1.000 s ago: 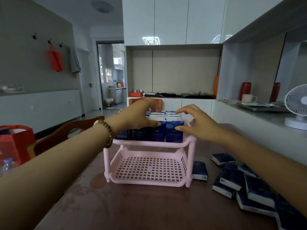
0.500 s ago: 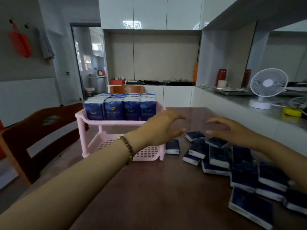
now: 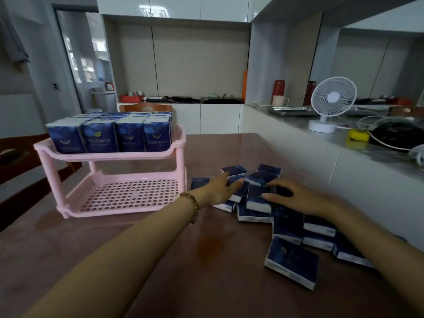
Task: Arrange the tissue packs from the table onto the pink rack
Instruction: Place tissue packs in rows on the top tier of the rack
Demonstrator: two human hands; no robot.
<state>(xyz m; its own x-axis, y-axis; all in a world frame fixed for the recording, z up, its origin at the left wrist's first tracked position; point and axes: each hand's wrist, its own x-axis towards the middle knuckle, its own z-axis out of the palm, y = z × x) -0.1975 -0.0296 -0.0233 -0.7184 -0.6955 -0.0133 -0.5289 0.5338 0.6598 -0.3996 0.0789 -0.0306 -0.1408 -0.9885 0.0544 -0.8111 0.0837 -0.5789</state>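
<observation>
A brown, shiny table (image 3: 114,260) holds a pink plastic rack (image 3: 110,180) with two shelves, standing near the table's left edge. The top shelf (image 3: 107,154) is packed full of dark blue tissue packs (image 3: 110,134) that stand upright in rows. The bottom shelf (image 3: 128,196), with its grid of small holes, has nothing on it.

A loose pile of the same blue tissue packs (image 3: 293,226) lies flat along the right edge of the table, some on top of each other. One pack (image 3: 292,262) lies a little apart at the near end of the pile.

Both hands are on the far end of the pile, just to the right of the rack. The left hand (image 3: 220,191), with a brown bead bracelet (image 3: 193,206) on its wrist, lies flat with its fingers stretched out on a pack. It is not gripping anything. The right hand (image 3: 298,198) is spread over the packs with its fingers loosely curved and touching them. It is not closed around any pack.

A small white fan (image 3: 330,102) stands on the grey counter (image 3: 344,138) beyond the right side of the table.
</observation>
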